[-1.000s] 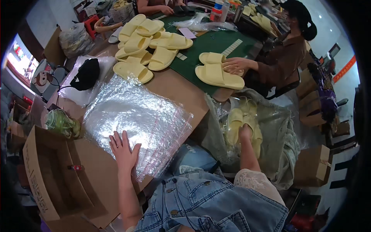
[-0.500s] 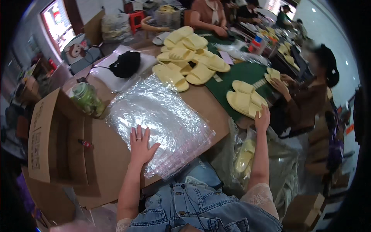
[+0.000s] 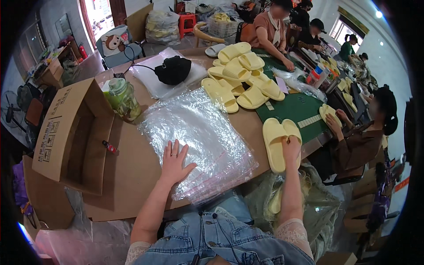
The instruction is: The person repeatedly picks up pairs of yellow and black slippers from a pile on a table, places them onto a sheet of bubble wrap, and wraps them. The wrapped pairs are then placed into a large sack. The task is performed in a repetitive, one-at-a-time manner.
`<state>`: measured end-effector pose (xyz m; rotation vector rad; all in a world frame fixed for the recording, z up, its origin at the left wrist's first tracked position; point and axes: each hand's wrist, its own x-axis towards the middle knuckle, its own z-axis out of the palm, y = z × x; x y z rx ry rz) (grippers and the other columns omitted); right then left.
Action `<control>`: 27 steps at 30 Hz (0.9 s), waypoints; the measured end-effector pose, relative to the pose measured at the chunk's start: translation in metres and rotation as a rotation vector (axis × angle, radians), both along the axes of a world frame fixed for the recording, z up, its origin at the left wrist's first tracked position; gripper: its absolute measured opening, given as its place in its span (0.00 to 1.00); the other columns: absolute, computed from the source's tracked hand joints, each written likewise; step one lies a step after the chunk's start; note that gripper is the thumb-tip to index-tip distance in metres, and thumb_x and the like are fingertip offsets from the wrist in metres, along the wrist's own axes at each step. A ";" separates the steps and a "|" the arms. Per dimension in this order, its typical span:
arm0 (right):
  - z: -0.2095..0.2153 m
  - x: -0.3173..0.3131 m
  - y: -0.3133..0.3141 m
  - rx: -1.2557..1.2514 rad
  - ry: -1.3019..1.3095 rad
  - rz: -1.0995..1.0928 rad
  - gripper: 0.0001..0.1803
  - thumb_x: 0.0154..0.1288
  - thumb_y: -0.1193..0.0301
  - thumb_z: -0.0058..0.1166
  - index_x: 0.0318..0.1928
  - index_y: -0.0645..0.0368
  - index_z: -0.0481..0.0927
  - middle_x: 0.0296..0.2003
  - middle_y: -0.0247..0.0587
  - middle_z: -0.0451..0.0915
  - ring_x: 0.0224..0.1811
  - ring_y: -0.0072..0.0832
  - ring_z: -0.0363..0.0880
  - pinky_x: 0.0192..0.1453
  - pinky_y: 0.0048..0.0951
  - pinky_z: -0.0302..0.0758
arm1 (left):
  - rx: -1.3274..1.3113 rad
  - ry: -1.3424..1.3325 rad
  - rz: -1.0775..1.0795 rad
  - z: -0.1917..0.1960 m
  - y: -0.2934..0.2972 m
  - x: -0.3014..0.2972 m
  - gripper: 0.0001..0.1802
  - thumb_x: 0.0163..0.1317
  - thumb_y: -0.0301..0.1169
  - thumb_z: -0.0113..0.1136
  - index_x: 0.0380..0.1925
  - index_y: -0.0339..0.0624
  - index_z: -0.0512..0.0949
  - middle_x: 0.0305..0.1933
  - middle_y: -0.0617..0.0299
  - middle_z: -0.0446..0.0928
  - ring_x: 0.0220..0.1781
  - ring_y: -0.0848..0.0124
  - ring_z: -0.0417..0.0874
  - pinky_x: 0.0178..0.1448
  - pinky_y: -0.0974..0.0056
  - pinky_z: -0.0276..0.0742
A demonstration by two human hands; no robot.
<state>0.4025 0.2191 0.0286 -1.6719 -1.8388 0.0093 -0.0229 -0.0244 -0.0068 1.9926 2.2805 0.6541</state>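
My left hand [image 3: 176,168] lies flat, fingers spread, on a stack of clear plastic bags [image 3: 207,132] on the brown table. My right hand [image 3: 290,152] grips a pair of pale yellow slippers [image 3: 274,148] at the table's right edge, fingers closed at the straps and fingertips hidden. The slippers' toes point away from me. Past the bags sits a heap of matching yellow slippers [image 3: 238,70], overlapping one another. Below my right forearm, a large plastic sack [image 3: 318,190] holds more yellow slippers.
An open cardboard box [image 3: 66,137] stands at left, beside a small dark bottle [image 3: 109,146] and a green-filled jar [image 3: 121,97]. A black cap [image 3: 173,70] rests on white sheets [image 3: 154,90]. A co-worker [image 3: 362,137] handles a slipper by the green mat [image 3: 304,110]; others sit farther back.
My right hand has gone from touching the slippers' near end to gripping them at the straps. The pair has turned and come nearer. My left hand stays on the bags; the view has shifted.
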 end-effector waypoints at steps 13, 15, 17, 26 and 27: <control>0.009 -0.033 -0.136 0.104 0.422 0.190 0.10 0.57 0.83 0.59 0.41 0.67 0.82 0.29 0.37 0.75 0.27 0.22 0.68 0.30 0.24 0.64 | 0.065 -0.163 -0.484 0.029 -0.003 0.020 0.39 0.50 0.56 0.72 0.60 0.49 0.78 0.71 0.51 0.69 0.74 0.51 0.66 0.74 0.51 0.64; 0.017 -0.031 -0.148 0.078 0.424 0.195 0.13 0.57 0.83 0.59 0.45 0.66 0.83 0.31 0.37 0.77 0.27 0.22 0.69 0.30 0.23 0.64 | 0.026 -0.100 -0.481 0.026 -0.004 0.023 0.40 0.50 0.58 0.71 0.61 0.48 0.77 0.72 0.51 0.68 0.75 0.51 0.64 0.75 0.51 0.62; 0.026 -0.030 -0.158 0.065 0.374 0.215 0.13 0.58 0.83 0.59 0.45 0.66 0.83 0.34 0.38 0.80 0.29 0.24 0.73 0.31 0.24 0.66 | 0.045 -0.119 -0.443 0.021 -0.001 0.023 0.36 0.53 0.52 0.71 0.59 0.48 0.78 0.72 0.50 0.67 0.75 0.51 0.63 0.76 0.51 0.61; 0.057 -0.061 -0.191 -0.092 0.313 0.535 0.21 0.52 0.82 0.65 0.49 0.61 0.85 0.44 0.44 0.86 0.41 0.36 0.86 0.43 0.28 0.79 | 0.293 -0.152 -0.397 0.021 0.004 0.030 0.21 0.57 0.34 0.68 0.52 0.44 0.79 0.60 0.50 0.74 0.63 0.50 0.76 0.64 0.52 0.76; 0.057 -0.063 -0.194 -0.135 0.300 0.592 0.22 0.51 0.81 0.65 0.50 0.60 0.85 0.44 0.44 0.86 0.43 0.37 0.87 0.45 0.29 0.80 | 0.296 -0.146 -0.391 0.022 0.004 0.032 0.21 0.57 0.33 0.68 0.51 0.43 0.79 0.58 0.50 0.75 0.61 0.51 0.77 0.62 0.53 0.77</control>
